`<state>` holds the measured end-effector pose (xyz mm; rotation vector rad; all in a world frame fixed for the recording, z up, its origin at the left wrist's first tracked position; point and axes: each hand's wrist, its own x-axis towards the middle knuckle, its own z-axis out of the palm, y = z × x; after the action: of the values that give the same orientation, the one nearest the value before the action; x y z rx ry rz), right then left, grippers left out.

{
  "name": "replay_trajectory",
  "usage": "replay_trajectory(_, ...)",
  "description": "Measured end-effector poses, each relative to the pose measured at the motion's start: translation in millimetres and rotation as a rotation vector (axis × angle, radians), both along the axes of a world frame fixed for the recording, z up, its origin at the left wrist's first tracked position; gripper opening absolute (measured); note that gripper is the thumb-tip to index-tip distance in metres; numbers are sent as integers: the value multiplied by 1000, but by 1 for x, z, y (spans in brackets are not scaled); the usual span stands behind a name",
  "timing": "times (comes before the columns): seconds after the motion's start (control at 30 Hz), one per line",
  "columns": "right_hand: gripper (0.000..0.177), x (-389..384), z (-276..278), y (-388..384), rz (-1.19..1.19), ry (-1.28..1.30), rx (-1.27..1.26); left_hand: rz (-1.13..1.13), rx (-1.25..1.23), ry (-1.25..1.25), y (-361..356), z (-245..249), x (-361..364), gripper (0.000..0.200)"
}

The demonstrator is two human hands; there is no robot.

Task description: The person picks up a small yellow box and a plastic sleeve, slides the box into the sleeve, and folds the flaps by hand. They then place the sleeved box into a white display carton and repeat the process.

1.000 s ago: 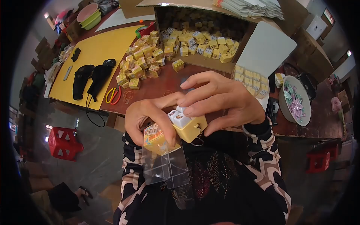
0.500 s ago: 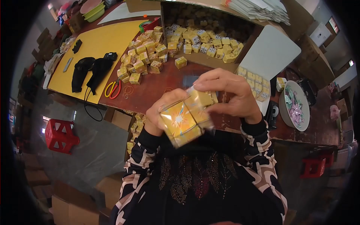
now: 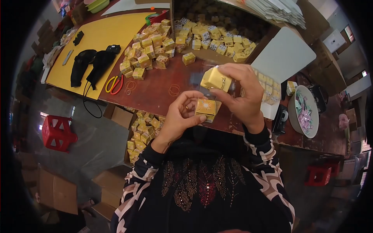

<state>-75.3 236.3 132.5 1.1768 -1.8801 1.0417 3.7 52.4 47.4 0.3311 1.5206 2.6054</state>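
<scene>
My left hand (image 3: 182,114) holds a small yellow printed box (image 3: 206,106) with a starburst on its top, thumb along the near edge and fingers behind. Just above and to the right, my right hand (image 3: 247,90) grips a pale yellow block (image 3: 215,79) with a short metal chain on its side, between thumb and fingers. The block and the printed box are apart. Under both hands lies the red tabletop (image 3: 155,91), with thin rubber bands (image 3: 174,90) left of them.
A pile of yellow boxes (image 3: 149,50) lies at the table's back, beside a carton (image 3: 268,42) of pale blocks. Red-and-yellow pliers (image 3: 114,84) sit near the left edge. A white open box (image 3: 285,50) with packed blocks and a bowl (image 3: 315,123) of small packets stand right.
My hands have moved apart from each other. The printed box has gone lower and away from the camera in my left hand, while my right hand has lifted the pale block.
</scene>
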Motion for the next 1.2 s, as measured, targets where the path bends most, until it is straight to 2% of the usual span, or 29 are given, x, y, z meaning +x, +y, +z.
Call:
replay_trajectory(0.2,55,1,3,9,25,-29,318,62,42,15,4,-3,5,54)
replay_trajectory(0.23,55,3,4,9,21,-33,319,72,43,28,5,-3,5,57)
replay_trajectory(0.3,71,8,4,8,-18,-199,270,84,43,38,8,0,8,60)
replay_trajectory(0.33,71,9,0,9,-15,-202,272,127,52,67,9,7,10,64)
replay_trajectory(0.4,74,13,-19,12,93,-464,30,177,61,94,11,12,14,68)
replay_trajectory(0.43,74,18,-32,12,96,-467,33,188,48,106,13,12,17,71)
replay_trajectory(0.5,71,34,-58,10,321,-904,-140,194,35,109,16,9,18,74)
replay_trajectory(0.53,63,39,-65,7,312,-847,-179,174,-17,116,18,7,19,72)
replay_trajectory(0.57,63,42,-69,8,305,-855,-183,154,-69,123,20,5,19,70)
replay_trajectory(0.67,54,47,-84,12,339,-975,-304,36,-184,155,14,-7,19,64)
replay_trajectory(0.73,41,48,-93,16,370,-923,-308,2,-173,93,13,-13,21,60)
replay_trajectory(0.77,41,48,-97,17,365,-928,-312,-24,-160,40,13,-15,21,56)
replay_trajectory(0.83,28,50,-104,18,355,-888,-296,8,-178,87,12,-16,18,53)
replay_trajectory(0.9,25,52,-104,14,365,-905,-345,49,-199,139,12,-18,18,51)
replay_trajectory(1.0,23,53,-107,10,411,-943,-429,118,-114,85,17,-25,19,45)
replay_trajectory(1.07,23,54,-106,8,437,-966,-464,161,29,116,21,-28,18,42)
replay_trajectory(1.2,23,52,-98,6,471,-996,-493,153,128,66,22,-19,18,45)
